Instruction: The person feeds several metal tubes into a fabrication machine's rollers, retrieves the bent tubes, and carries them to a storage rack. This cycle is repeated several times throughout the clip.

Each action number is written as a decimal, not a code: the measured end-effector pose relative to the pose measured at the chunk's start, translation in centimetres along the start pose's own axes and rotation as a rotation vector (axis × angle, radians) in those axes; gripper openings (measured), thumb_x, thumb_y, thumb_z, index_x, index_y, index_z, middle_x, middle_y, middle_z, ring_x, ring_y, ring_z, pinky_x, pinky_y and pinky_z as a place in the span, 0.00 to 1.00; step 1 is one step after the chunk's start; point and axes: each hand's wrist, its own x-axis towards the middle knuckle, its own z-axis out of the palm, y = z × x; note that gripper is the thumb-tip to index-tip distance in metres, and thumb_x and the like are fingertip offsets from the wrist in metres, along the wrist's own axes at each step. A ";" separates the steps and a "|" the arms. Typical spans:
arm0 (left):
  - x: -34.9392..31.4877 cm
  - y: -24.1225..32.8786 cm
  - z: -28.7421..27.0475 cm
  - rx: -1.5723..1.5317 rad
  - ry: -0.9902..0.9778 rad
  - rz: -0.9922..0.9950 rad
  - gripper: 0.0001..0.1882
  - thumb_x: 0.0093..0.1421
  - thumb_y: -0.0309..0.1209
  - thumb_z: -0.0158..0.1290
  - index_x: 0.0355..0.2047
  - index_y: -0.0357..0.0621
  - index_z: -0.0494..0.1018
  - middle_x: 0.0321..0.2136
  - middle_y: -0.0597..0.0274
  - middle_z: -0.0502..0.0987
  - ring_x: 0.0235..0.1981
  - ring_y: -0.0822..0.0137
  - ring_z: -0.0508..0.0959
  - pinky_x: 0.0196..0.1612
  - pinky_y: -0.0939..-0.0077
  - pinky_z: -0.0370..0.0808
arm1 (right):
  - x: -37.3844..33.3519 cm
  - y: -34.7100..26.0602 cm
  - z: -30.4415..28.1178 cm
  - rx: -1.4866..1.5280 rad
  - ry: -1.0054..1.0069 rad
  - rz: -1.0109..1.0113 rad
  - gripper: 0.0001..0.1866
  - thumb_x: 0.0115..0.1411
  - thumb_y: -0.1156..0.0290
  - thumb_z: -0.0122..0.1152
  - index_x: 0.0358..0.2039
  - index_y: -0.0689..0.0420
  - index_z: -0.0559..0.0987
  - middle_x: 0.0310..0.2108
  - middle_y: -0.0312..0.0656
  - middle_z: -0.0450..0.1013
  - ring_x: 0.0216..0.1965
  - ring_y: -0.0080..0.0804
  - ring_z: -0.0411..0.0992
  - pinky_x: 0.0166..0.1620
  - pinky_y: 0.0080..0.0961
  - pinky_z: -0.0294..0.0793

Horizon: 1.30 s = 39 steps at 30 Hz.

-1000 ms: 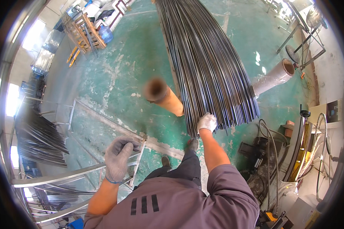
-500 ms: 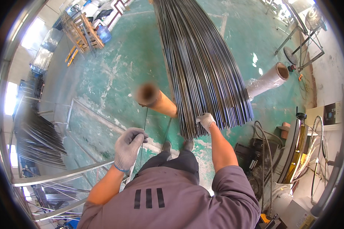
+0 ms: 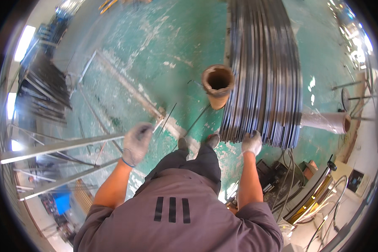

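Observation:
A long bundle of thin dark metal rods (image 3: 262,80) stretches away from me, its near ends just ahead of my feet. At those ends is my right hand (image 3: 252,143), in a pale work glove, fingers curled in. Whatever it grips is hidden. My left hand (image 3: 137,145), gloved too with a blue cuff edge, is raised on the left, apart from the bundle. Motion smears its fingers, so their grip is unclear. Beneath the bundle, a brown cardboard tube (image 3: 217,98) sticks out on the left and a plastic-wrapped tube (image 3: 325,122) on the right.
A metal frame (image 3: 63,147) reaches in from the left beside my left arm. Loose thin rods (image 3: 197,121) lie on the green floor (image 3: 155,54) near my feet. Dark hoses (image 3: 287,176) and machinery (image 3: 311,197) stand at the right. More rods (image 3: 44,88) are stacked far left.
My view has turned, so the bundle sits further right and the cardboard tube nearer its middle. My right hand has shifted from atop the rods to their near ends. My left hand has blurred.

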 end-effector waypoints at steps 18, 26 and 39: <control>-8.6 -17.9 -31.7 0.476 1.355 -0.047 0.22 0.73 0.38 0.56 0.52 0.26 0.78 0.47 0.46 0.83 0.48 0.61 0.84 0.49 0.68 0.83 | -14.1 -14.4 25.8 -0.059 -0.648 -0.404 0.18 0.62 0.58 0.66 0.45 0.57 0.85 0.44 0.54 0.83 0.49 0.53 0.81 0.55 0.43 0.78; -3.6 -25.5 -25.1 0.775 1.036 -0.482 0.16 0.74 0.32 0.54 0.57 0.38 0.77 0.51 0.53 0.84 0.53 0.59 0.84 0.57 0.66 0.81 | -10.7 -14.6 41.9 -0.264 -0.793 -0.384 0.19 0.62 0.58 0.65 0.47 0.57 0.85 0.46 0.55 0.83 0.51 0.55 0.80 0.55 0.44 0.78; -3.6 -34.7 -19.5 1.369 0.630 -0.520 0.22 0.67 0.29 0.57 0.60 0.33 0.74 0.44 0.53 0.84 0.44 0.59 0.85 0.46 0.67 0.83 | -1.1 -14.1 75.9 -0.807 -0.926 -0.898 0.18 0.70 0.56 0.55 0.45 0.55 0.86 0.51 0.49 0.82 0.53 0.51 0.80 0.55 0.39 0.80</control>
